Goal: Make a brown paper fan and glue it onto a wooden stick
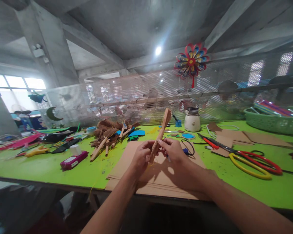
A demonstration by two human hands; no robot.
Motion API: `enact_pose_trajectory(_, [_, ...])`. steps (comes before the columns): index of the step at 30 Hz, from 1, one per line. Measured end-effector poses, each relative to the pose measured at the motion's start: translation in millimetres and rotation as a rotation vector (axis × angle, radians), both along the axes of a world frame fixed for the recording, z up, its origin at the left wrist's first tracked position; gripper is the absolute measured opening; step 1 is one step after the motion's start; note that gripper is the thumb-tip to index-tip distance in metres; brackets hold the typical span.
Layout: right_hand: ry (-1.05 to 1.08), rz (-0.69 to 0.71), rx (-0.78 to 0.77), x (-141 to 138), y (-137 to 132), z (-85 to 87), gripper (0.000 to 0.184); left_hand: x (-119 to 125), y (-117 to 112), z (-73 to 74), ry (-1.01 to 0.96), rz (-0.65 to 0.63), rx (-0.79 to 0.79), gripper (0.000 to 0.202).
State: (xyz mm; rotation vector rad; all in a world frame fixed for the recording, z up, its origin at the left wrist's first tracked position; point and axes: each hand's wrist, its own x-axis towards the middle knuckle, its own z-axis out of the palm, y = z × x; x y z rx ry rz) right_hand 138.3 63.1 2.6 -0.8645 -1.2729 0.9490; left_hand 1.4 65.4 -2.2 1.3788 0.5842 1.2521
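A brown paper roll (pixel 165 123) stands tilted between my hands, its top end flared and pleated. My left hand (pixel 141 157) is closed around its lower part. From the other side, the fingers of my right hand (pixel 174 152) pinch it around its middle. Thin yellow thread shows near the roll's lower end; how it runs is hard to make out. Beneath my hands lies a stack of brown paper sheets (pixel 122 169) at the table's front edge. Close to my right wrist is a dark cord loop with a blue part (pixel 185 151).
Scissors (pixel 250 166) with red and yellow handles lie at right, near brown paper scraps (pixel 234 136) and a green basket (pixel 275 122). A heap of brown rolls (pixel 106 138) and a purple box (pixel 74 161) are at left. A white jar (pixel 192 122) stands before the perforated screen (pixel 127 104).
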Motion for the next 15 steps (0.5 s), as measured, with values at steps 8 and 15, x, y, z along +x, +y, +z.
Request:
enact_pose_trajectory(8, [0.102, 0.027, -0.037, -1.4, 9.1, -5.4, 0.031, 0.7, -0.9, 1.7, 0.043, 0.007, 0.059, 0.042])
enact_pose_trajectory(15, [0.115, 0.032, -0.021, 0.4, 10.7, -5.2, 0.034, -0.6, -1.3, 2.5, 0.111, 0.008, 0.105, 0.050])
